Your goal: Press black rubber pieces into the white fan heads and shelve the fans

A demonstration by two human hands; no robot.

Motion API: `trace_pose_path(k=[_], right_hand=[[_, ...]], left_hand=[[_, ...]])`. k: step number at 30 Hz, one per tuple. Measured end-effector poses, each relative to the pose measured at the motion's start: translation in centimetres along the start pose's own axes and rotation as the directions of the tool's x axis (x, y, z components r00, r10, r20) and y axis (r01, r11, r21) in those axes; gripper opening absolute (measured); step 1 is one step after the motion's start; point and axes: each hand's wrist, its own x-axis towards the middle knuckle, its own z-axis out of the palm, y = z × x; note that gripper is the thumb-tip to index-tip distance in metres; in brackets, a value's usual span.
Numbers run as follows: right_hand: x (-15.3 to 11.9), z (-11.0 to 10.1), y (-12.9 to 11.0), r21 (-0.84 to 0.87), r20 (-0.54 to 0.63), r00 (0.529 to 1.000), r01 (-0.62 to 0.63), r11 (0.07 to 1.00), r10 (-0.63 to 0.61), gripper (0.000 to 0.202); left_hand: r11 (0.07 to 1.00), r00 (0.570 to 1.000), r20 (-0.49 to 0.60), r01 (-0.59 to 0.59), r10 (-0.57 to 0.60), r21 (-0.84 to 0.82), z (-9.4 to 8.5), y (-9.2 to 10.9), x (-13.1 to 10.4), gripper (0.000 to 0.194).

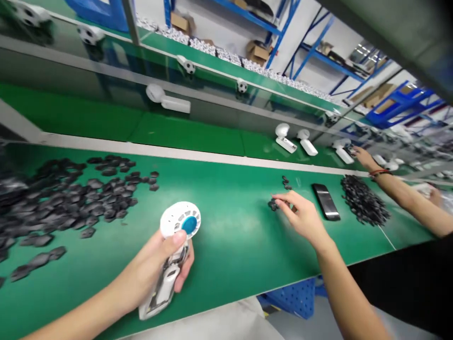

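Note:
My left hand (170, 259) is wrapped round a white handheld fan (180, 218), its round head tilted up with a blue disc in the centre. The handle lies open along its length, showing the inside. At the middle right of the green table, my right hand (300, 215) pinches at small black pieces (272, 204), fingertips close to the tabletop. Whether one is lifted I cannot tell. A few more black pieces (286, 182) lie just beyond that hand, and a black phone (325, 202) rests to its right.
Flat black parts (71, 198) are heaped on the left; another black pile (364, 200) is at right. Beyond a white rail (177, 152), a green belt (212, 134) carries white fans (286, 138). A co-worker's hand (364, 158) reaches to a fan at the right.

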Motion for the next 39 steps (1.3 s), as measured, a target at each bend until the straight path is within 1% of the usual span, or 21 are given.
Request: trace_pose_path(k=[2, 4, 5, 7, 9, 10, 13, 15, 18, 20, 22, 25, 28, 31, 34, 36, 37, 39], right_hand=[[-1.3, 0.5, 1.1, -0.046, 0.014, 1.000, -0.027, 0.999, 0.028, 0.028], [-1.6, 1.0, 1.8, -0.100, 0.019, 0.999, -0.028, 0.995, 0.030, 0.028], [-1.4, 1.2, 2.0, -0.126, 0.018, 1.000, -0.018, 0.992, 0.020, 0.027], [-0.7, 1.5, 2.2, -0.154, 0.009, 1.000, 0.007, 0.988, -0.006, 0.025], [0.1, 1.5, 2.3, -0.136, 0.015, 0.999, 0.030, 0.990, -0.028, 0.024], [0.4, 1.4, 2.3, -0.118, 0.030, 0.999, 0.046, 0.992, -0.043, 0.023], [0.7, 1.3, 2.6, -0.086, 0.086, 0.991, 0.106, 0.991, -0.099, 0.017], [0.5, 1.3, 2.9, -0.070, 0.080, 0.991, 0.111, 0.991, -0.106, 0.018], [0.0, 1.6, 3.2, -0.037, 0.012, 0.997, 0.071, 0.997, -0.070, 0.022], [0.0, 1.7, 3.3, -0.029, -0.003, 0.998, 0.063, 0.998, -0.063, 0.023], [0.2, 1.6, 3.3, -0.022, 0.022, 0.997, 0.074, 0.997, -0.074, 0.022], [0.8, 1.2, 3.1, -0.028, 0.092, 0.988, 0.124, 0.992, -0.121, 0.023], [1.3, 0.7, 2.9, -0.089, 0.165, 0.967, 0.210, 0.974, -0.193, 0.028], [1.4, 0.7, 2.9, -0.185, 0.197, 0.947, 0.289, 0.939, -0.253, 0.032], [1.1, 1.2, 3.1, -0.282, 0.175, 0.941, 0.330, 0.901, -0.290, 0.033], [1.0, 1.6, 3.3, -0.320, 0.154, 0.945, 0.325, 0.890, -0.290, 0.033], [1.1, 1.8, 3.3, -0.327, 0.141, 0.949, 0.312, 0.892, -0.281, 0.033], [1.5, 2.1, 3.5, -0.289, 0.115, 0.960, 0.280, 0.915, -0.257, 0.032]], left_hand=[[0.998, 0.998, -0.011, 0.059, -0.059, 0.034, 0.7, 0.6, 1.0, 0.062], [0.994, 0.996, -0.008, 0.088, -0.087, 0.064, 1.6, 1.5, 2.4, 0.057], [0.993, 0.996, 0.009, 0.084, -0.085, 0.082, 2.1, 2.0, 3.2, 0.054], [0.992, 0.995, 0.077, 0.054, -0.063, 0.115, 3.2, 3.1, 5.1, 0.052], [0.992, 0.991, 0.128, 0.012, -0.028, 0.128, 4.2, 3.9, 6.9, 0.053], [0.992, 0.991, 0.136, -0.006, -0.012, 0.125, 4.7, 4.3, 7.8, 0.054], [0.994, 0.986, 0.168, -0.008, -0.011, 0.107, 5.8, 4.9, 9.8, 0.056], [0.995, 0.981, 0.189, 0.014, -0.033, 0.101, 6.1, 4.9, 10.6, 0.055], [0.995, 0.979, 0.195, 0.048, -0.064, 0.082, 6.0, 4.9, 11.3, 0.054], [0.996, 0.977, 0.199, 0.065, -0.076, 0.060, 5.7, 4.8, 11.4, 0.053], [0.997, 0.973, 0.216, 0.072, -0.079, 0.038, 5.5, 4.8, 11.5, 0.052], [0.996, 0.966, 0.243, 0.082, -0.086, 0.025, 5.4, 5.0, 11.6, 0.051], [0.996, 0.962, 0.260, 0.085, -0.085, 0.011, 5.3, 5.1, 11.6, 0.049], [0.996, 0.958, 0.275, 0.086, -0.082, -0.002, 5.2, 5.0, 11.7, 0.049], [0.997, 0.951, 0.300, 0.078, -0.073, -0.004, 4.9, 4.7, 11.9, 0.049], [0.998, 0.948, 0.311, 0.067, -0.063, -0.003, 4.8, 4.5, 11.9, 0.049], [0.998, 0.947, 0.315, 0.063, -0.059, -0.001, 4.8, 4.5, 11.9, 0.049], [0.998, 0.946, 0.319, 0.055, -0.051, -0.003, 4.8, 4.5, 11.9, 0.050]])
